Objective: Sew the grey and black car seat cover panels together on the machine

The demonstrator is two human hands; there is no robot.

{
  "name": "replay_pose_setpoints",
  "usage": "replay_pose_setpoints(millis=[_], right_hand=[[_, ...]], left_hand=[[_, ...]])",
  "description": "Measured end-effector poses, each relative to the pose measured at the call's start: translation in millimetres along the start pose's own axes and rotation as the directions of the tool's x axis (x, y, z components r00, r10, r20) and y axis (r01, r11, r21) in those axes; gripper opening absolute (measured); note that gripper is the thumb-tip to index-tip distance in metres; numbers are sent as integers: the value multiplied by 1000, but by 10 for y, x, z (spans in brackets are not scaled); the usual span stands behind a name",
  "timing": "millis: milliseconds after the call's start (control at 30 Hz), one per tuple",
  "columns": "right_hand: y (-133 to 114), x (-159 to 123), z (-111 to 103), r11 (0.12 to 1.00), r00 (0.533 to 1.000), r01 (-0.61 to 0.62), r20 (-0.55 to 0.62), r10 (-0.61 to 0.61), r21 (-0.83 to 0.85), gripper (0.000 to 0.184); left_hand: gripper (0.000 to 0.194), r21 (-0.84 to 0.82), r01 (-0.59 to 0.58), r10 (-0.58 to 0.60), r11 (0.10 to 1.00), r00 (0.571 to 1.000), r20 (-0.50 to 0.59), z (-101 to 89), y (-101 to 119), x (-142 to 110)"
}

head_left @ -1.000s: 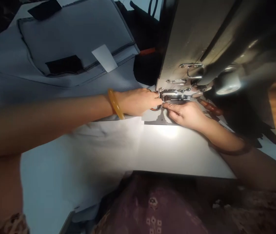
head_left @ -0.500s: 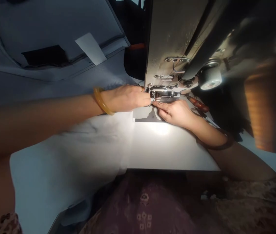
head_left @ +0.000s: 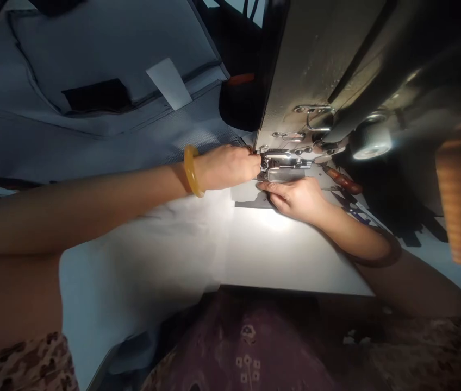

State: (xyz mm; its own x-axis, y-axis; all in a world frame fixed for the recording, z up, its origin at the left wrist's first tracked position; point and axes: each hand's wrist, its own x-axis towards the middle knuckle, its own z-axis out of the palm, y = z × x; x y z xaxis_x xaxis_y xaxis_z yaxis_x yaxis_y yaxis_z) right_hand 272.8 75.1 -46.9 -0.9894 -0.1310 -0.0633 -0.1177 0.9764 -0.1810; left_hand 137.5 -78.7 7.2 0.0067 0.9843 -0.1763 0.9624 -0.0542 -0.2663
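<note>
Sewing machine (head_left: 285,81): metal, with thread guides. Left hand (head_left: 228,167): fingers curled, right at the machine's needle end, contents hidden; yellow bangle (head_left: 190,171) on wrist. Right hand (head_left: 298,196): index finger extended, just nearside of the machine's needle end. Grey stitched fabric (head_left: 132,38): left of machine, bearing black patch (head_left: 98,96), white strip (head_left: 169,83). Brown-handled tool (head_left: 345,181): right of machine's needle end.

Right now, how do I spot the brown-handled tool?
Find the sewing machine, then the right hand below it in view. Up and right of that hand lies the tool, glossy and reddish-brown-handled, unlike the darker items beside it.
</note>
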Motion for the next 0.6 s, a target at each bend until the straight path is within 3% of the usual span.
replay_pose_setpoints(millis=[233,400,600], right_hand=[[-5,-19,-2,1000,1000,1,7,-1,-15,43],[-14,-23,-10,1000,999,-7,37,8,-28,44],[-37,-18,-22,999,998,-39,51,41,-32,43]], left_hand=[[31,-42,111,-101,993,978,183,-88,83,36],[31,-51,124,-111,991,972,207,-34,83,52],[36,-77,160,-128,984,941,312,-103,66,73]])
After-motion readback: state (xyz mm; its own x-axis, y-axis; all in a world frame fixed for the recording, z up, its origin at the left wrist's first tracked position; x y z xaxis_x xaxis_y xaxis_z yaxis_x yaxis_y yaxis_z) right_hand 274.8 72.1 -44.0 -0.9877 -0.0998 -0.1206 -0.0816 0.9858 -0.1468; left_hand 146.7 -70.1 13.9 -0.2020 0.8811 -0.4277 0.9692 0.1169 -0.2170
